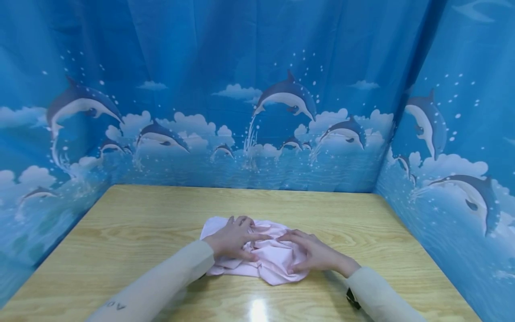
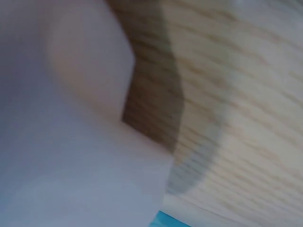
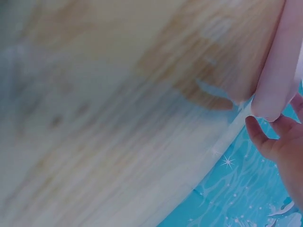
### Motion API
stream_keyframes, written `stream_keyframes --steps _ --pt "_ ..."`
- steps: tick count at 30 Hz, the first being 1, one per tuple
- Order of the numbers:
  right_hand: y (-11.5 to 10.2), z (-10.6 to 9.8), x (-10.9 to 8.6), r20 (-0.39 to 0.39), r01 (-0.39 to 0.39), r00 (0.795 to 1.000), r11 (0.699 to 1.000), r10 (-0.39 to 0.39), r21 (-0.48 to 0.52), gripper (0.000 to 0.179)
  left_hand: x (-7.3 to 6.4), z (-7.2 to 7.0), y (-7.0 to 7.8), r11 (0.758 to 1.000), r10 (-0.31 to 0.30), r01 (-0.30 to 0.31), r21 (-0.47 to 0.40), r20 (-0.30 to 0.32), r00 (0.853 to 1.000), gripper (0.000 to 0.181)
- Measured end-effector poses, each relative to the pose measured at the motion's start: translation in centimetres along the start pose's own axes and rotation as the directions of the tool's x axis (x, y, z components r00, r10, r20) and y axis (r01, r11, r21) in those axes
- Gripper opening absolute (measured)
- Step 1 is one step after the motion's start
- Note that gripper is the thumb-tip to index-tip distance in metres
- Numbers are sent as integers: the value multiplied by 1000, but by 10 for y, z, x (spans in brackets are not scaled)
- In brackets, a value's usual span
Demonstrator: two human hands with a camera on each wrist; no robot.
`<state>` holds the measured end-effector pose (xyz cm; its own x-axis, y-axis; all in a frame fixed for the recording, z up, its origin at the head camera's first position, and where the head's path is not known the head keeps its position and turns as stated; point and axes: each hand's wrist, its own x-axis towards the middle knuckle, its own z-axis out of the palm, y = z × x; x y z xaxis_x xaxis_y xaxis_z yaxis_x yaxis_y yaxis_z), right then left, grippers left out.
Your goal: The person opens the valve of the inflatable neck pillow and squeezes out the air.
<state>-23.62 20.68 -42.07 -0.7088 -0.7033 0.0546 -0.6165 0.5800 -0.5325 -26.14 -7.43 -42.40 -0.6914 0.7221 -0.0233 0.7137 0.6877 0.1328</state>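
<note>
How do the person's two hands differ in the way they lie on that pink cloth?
The left hand lies on the far left part of the pink cloth, fingers pointing right; the right hand lies nearer, on the right part, fingers pointing left. Both lie on top of the crumpled cloth on the wooden table, with pale sleeves.

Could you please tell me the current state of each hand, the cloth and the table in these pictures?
pink cloth: crumpled in a heap, lying on the table under both hands.
left hand: resting on the cloth's left part, fingers spread over the folds.
right hand: resting on the cloth's right part, fingers stretched toward the left hand.
wooden table: glossy, bearing the cloth near its front middle.
</note>
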Motion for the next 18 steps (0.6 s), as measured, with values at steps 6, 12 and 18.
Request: stream_keyframes --steps 6,12,18 --pt "2 1 1 -10 50 999 999 -50 -21 64 0 1 0 1000 -5 5 -8 -20 1000 60" --pt "1 4 2 -18 77 997 990 -79 -117 62 -1 1 0 1000 13 -13 1 -54 998 53" --pt "-1 6 3 -32 100 994 979 -108 -177 59 -2 0 0 1000 14 -14 -1 -59 998 47"
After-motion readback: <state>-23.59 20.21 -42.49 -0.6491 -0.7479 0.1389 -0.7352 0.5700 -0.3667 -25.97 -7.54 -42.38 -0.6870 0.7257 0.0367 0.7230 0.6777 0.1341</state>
